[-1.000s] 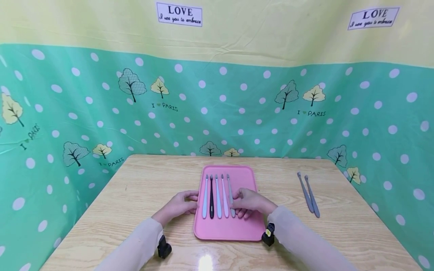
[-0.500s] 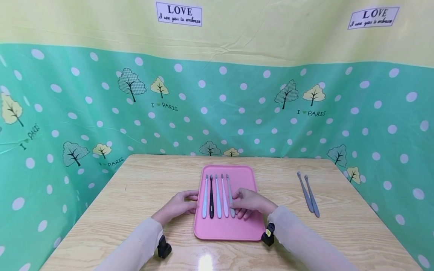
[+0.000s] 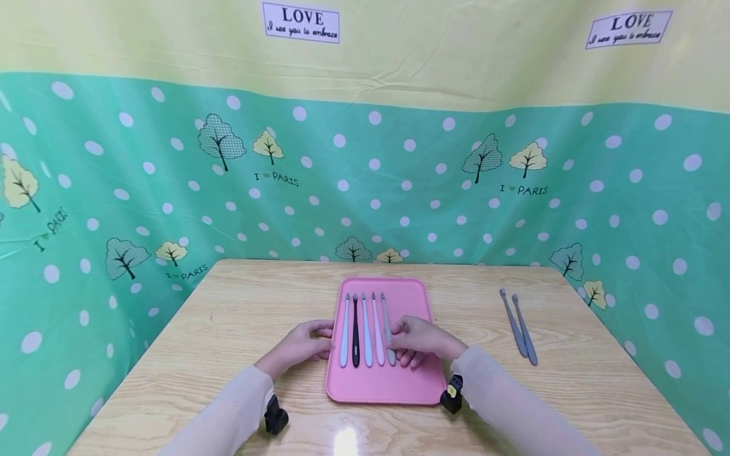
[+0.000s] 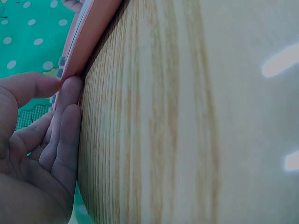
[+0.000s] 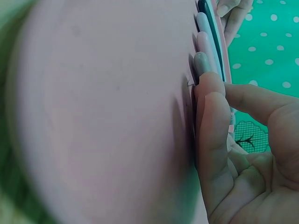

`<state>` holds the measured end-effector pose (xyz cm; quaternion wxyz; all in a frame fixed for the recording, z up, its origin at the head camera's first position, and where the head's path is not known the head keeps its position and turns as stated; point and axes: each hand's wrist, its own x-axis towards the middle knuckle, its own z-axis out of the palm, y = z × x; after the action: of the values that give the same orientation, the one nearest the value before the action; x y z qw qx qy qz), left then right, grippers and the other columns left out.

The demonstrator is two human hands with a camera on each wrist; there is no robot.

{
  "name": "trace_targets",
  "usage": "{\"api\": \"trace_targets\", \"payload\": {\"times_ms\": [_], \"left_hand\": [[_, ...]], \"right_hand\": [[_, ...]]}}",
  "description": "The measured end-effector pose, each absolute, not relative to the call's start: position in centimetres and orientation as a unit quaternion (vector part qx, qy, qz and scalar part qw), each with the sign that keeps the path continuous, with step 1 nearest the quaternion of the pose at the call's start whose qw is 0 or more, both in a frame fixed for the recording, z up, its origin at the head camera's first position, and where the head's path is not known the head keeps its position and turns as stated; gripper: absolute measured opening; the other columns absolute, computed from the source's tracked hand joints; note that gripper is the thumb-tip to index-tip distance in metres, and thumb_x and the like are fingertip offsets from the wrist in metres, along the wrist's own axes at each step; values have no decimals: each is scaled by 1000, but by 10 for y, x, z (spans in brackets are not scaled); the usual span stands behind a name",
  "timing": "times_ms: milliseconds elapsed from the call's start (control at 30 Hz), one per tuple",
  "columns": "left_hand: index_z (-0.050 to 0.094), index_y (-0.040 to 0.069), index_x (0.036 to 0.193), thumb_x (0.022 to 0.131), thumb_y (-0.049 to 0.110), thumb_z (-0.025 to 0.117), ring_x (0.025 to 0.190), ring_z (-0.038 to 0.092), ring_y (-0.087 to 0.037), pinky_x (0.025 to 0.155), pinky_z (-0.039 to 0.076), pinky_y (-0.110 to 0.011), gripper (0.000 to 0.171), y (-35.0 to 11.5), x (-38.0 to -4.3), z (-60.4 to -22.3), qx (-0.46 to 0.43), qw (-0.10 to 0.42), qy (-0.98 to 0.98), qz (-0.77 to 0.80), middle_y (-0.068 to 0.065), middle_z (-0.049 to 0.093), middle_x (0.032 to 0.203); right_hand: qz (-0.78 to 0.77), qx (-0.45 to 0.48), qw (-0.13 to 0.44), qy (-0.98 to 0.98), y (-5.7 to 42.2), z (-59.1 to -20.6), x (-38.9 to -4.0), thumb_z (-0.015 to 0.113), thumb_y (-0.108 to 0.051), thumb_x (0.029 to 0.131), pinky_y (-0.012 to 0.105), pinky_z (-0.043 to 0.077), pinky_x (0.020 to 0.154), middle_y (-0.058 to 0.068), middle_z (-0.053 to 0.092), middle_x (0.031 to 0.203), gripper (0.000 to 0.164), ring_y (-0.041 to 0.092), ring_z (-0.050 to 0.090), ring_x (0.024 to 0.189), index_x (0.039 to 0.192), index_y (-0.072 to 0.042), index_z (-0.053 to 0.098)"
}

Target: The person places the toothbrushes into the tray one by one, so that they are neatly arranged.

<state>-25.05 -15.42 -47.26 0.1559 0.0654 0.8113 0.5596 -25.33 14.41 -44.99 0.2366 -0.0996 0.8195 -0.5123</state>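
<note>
Several slim toothbrushes lie side by side on a pink tray (image 3: 382, 387): a light blue toothbrush (image 3: 345, 342), a black toothbrush (image 3: 356, 342), a second light blue toothbrush (image 3: 367, 335), a pink toothbrush (image 3: 378, 339) and a grey-green toothbrush (image 3: 386, 316). The thumb and fingers of my left hand (image 3: 301, 344) pinch the tray's left rim, which the left wrist view shows close up. My right hand (image 3: 419, 341) pinches the handle of the grey-green toothbrush over the tray. In the right wrist view the end of that handle (image 5: 201, 60) pokes out past the fingertips.
Two grey-blue toothbrushes, one on the left (image 3: 515, 329) and one on the right (image 3: 527, 335), lie on the wooden table (image 3: 256, 297) right of the tray. A green and yellow curtain (image 3: 399, 158) hangs along the back and sides.
</note>
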Motion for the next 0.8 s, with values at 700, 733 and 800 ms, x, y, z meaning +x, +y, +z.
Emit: {"api": "trace_targets", "payload": {"times_ms": [700,733,800], "left_hand": [[51,4,146,90,20,73,84,70,-21,75,59,-36,63,-155,-251,-473,61,151,815,556,-12,60,117],[50,4,146,90,20,73,84,70,-21,75,59,-35,63,-155,-251,-473,62,152,815,555,-12,60,117],[50,4,146,90,20,73,84,70,-21,75,59,-35,63,-155,-252,-474,64,152,815,555,-12,60,117]], "right_hand": [[-517,-101,228,819,160,-437,-249,68,-16,94,31,58,53,18,68,80,46,18,66,57,127,8,48],[-518,-102,229,818,162,-436,-248,68,-16,95,31,58,53,18,68,80,46,18,66,58,128,8,47],[-515,-102,226,821,165,-436,-248,67,-17,95,31,58,53,17,68,80,46,19,67,58,128,7,47]]}}
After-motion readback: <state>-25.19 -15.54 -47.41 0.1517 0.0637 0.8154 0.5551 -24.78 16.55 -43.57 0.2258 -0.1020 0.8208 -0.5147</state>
